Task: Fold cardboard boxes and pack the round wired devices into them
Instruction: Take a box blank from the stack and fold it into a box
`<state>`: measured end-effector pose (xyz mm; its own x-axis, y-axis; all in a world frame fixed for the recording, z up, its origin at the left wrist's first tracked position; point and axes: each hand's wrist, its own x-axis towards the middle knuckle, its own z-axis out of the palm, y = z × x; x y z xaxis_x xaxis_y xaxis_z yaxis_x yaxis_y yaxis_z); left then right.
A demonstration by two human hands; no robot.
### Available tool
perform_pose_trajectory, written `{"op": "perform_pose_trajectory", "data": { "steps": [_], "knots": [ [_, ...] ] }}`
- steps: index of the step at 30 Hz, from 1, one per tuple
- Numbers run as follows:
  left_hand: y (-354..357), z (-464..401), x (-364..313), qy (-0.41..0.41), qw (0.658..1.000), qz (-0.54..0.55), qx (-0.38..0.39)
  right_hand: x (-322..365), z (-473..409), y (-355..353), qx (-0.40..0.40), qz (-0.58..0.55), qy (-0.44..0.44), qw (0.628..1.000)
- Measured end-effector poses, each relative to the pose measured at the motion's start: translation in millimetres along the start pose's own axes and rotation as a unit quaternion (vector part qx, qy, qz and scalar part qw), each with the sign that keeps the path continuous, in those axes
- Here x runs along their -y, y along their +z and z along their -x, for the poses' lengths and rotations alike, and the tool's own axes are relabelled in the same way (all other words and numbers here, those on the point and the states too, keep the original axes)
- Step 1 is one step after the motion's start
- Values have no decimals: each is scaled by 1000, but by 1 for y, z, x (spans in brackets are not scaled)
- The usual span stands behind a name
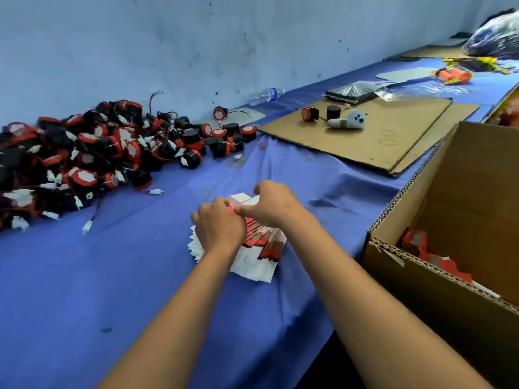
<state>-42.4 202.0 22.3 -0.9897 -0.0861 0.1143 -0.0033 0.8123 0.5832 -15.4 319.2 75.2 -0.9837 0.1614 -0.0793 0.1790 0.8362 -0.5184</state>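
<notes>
Both bare forearms reach forward from the lower edge of the view and converge at the middle, the hands meeting side by side with their backs turned up. The left hand (217,228) lies lower and nearer, knuckles bent and fingers curled downward out of sight. The right hand (273,204) sits just beyond it, fingers curled, its fingertips pinching toward the left hand's knuckles.

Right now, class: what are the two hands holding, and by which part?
Both the left hand and right hand pinch one flat box blank at its near edge, atop the stack of flat blanks.
</notes>
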Motion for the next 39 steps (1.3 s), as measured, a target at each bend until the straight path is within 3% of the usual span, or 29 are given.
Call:
{"op": "perform_pose_trajectory", "data": {
  "steps": [3, 8, 13, 19, 23, 26, 28, 31, 34, 36, 39],
  "knots": [
    [0, -18, 20, -84, 996, 31, 17, -3, -31, 31, 30, 34, 33, 998],
    [-5, -36, 31, -122, 979, 164, -20, -4, -56, 44, 21, 47, 16, 999],
    [-13, -36, 26, -53, 960, 270, -48, 12, -63, 50, -23, -17, -60, 998],
    [-21, -37, 13, -31, 928, 372, 10, 16, -70, 51, 11, 41, -11, 999],
    [-22, -39, 11, -129, 882, 454, -3, 11, -67, 52, -46, -73, -65, 994],
    [-22, -37, 8, -177, 813, 554, 26, 11, -68, 53, -61, 13, -68, 996],
    [-21, -35, 10, -171, 819, 548, 13, 9, -67, 50, -78, 64, -62, 993],
    [-24, -36, 14, -155, 827, 540, 1, 14, -64, 44, -190, 37, -65, 979],
    [-35, -34, 15, -141, 767, 617, 104, 40, -48, 44, -364, -94, -192, 906],
    [-49, -30, 25, -82, 740, 652, 143, 72, -35, 51, -318, -288, -257, 866],
    [-75, -21, 69, -33, 709, 698, 102, 112, -23, 69, -14, -524, -217, 824]
  ]
}}
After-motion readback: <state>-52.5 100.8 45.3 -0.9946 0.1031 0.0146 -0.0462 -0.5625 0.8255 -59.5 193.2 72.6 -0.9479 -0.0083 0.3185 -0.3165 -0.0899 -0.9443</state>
